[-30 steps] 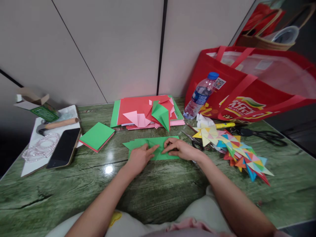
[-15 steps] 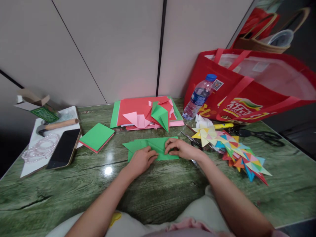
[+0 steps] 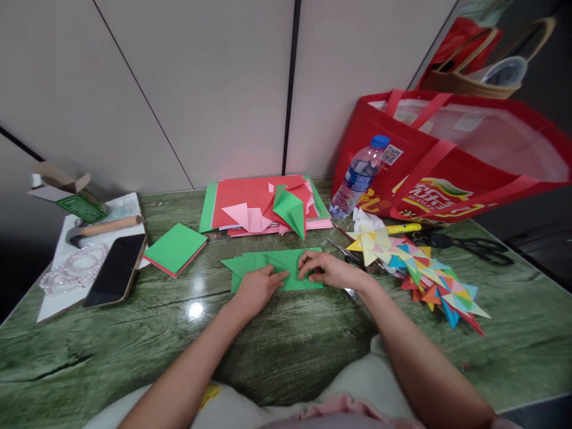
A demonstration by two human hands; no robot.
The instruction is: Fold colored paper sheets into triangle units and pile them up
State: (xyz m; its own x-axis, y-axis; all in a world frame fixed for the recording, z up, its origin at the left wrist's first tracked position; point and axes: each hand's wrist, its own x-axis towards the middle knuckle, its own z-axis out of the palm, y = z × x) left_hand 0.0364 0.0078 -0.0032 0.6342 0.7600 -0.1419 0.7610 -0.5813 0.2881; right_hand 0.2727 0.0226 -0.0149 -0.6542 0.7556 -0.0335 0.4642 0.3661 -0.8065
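Observation:
Folded green paper (image 3: 290,257) lies on the table in front of me, its left end drawn out to a sharp point. My left hand (image 3: 258,291) rests on the paper's near edge, fingers bent together and the index finger pressing a folded flap. At the paper's right part, my right hand (image 3: 328,269) has its fingers curled in and thumb close to them, gripping the paper. Just right of that hand lie scissors (image 3: 346,251), partly hidden behind it. A square stack of green and red paper (image 3: 176,249) sits to the left.
Behind are coloured sheets (image 3: 250,193) with pink and green folded pieces. A water bottle (image 3: 355,182) leans by a red bag (image 3: 429,149). Many-coloured folded paper (image 3: 429,271) and black-handled scissors (image 3: 482,247) lie right; a phone (image 3: 115,271), hammer (image 3: 111,226), beads (image 3: 74,271) and box (image 3: 74,196) left.
My left index finger has shifted slightly on the paper. The right hand and the green paper stay nearly where they were, and the view has moved a little.

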